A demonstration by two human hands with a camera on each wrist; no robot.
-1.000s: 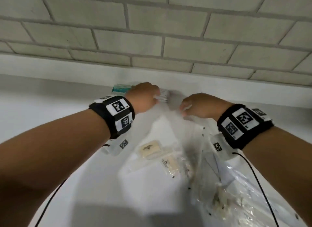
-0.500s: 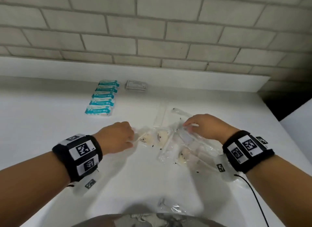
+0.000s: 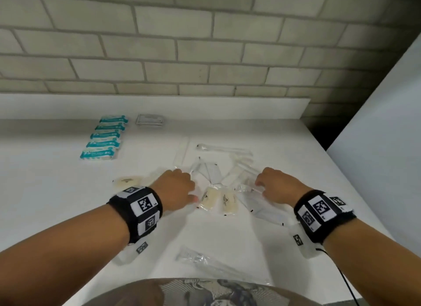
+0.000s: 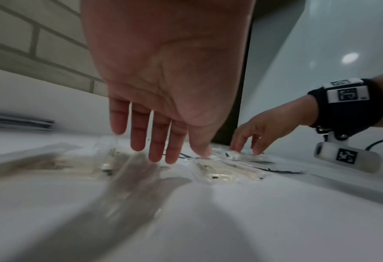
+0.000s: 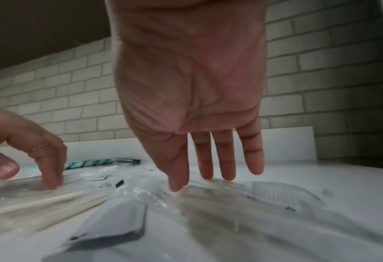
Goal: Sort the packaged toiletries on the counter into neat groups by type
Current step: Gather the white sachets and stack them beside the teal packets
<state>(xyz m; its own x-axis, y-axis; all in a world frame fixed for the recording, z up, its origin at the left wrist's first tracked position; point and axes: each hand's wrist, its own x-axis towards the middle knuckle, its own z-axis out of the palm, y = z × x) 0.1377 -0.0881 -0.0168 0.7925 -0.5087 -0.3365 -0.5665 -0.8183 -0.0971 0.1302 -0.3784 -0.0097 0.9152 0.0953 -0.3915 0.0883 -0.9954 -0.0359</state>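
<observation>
Nearest us, by the front edge of the tabletop (image 3: pixel 68 214), one clear toothbrush packet (image 3: pixel 205 260) lies on its own, not yet grouped. Further in, mid-tabletop, sits the unsorted heap of clear packets (image 3: pixel 218 175), with two cream soap packets (image 3: pixel 217 199) side by side at its near edge and a third soap packet (image 3: pixel 127 181) apart to the left. We judge most of the sorting remains.

Our left hand (image 3: pixel 175 187) has a wide grip: fingers straight and spread, tips just above the packets, thumb seemingly touching plastic, holding nothing. Our right hand (image 3: pixel 280 187) is likewise loose and spread, fingertips down on the clear wrappers, gripping none.

Toward the back left, the teal packets (image 3: pixel 104 138) already stand in a tidy row, a flat grey packet (image 3: pixel 149 120) just beside them at the back edge. That group looks done.
</observation>
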